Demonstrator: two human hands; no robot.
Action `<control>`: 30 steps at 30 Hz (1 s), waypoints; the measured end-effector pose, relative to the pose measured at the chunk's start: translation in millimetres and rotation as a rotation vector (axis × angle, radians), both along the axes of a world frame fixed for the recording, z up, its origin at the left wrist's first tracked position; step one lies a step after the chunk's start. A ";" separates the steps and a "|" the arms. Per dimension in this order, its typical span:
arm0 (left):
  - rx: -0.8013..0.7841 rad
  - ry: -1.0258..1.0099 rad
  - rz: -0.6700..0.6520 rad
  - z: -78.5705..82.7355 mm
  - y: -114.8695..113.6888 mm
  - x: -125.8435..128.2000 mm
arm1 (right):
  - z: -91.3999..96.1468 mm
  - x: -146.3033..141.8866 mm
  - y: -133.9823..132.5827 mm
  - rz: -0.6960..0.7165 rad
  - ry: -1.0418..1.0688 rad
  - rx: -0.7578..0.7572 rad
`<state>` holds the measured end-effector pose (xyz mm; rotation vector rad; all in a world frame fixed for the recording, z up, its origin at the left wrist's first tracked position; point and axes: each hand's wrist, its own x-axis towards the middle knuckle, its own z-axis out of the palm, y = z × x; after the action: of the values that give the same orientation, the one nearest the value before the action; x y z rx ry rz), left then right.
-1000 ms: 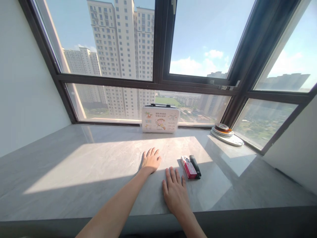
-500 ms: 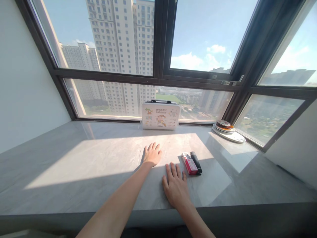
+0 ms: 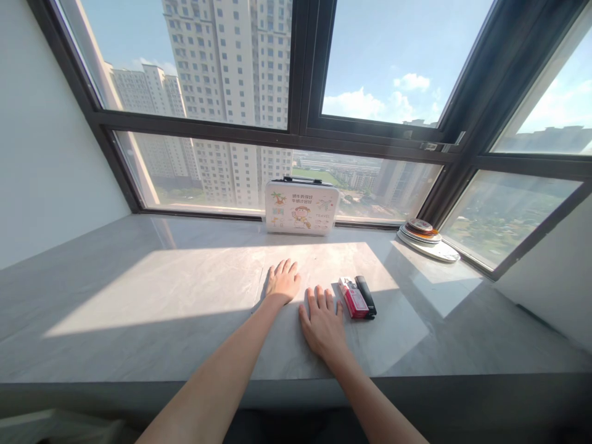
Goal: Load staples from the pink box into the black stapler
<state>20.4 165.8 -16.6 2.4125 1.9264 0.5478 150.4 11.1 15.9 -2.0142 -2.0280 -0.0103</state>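
Note:
My left hand (image 3: 283,282) lies flat on the sunlit stone sill (image 3: 152,296), fingers stretched out and holding nothing. Lower and to its right, my right hand (image 3: 322,320) also rests palm down with its fingers spread. Just right of that hand lies a small red and white box (image 3: 354,298), apart from the fingertips. A black stapler (image 3: 365,296) sits against the box's right side. Beyond both hands, a white case (image 3: 301,208) with cartoon prints and a dark handle stands upright by the window.
A stack of plates and dishes (image 3: 428,240) sits in the far right corner. Dark window frames (image 3: 194,126) border the sill at the back, and a white wall (image 3: 50,154) closes the left side. The sill's front edge (image 3: 115,382) runs beneath my forearms.
My right hand has slid slightly forward and left, away from the box. My left hand stays flat in place. The view has tilted down a little.

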 end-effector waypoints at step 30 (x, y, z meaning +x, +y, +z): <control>0.043 -0.019 -0.001 -5.0 -7.0 -3.5 | -5.6 0.8 59.1 -0.063 0.015 0.059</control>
<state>16.9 158.8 -21.7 2.4245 1.9253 0.6164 151.2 70.2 10.3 -2.0352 -1.9317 -0.0670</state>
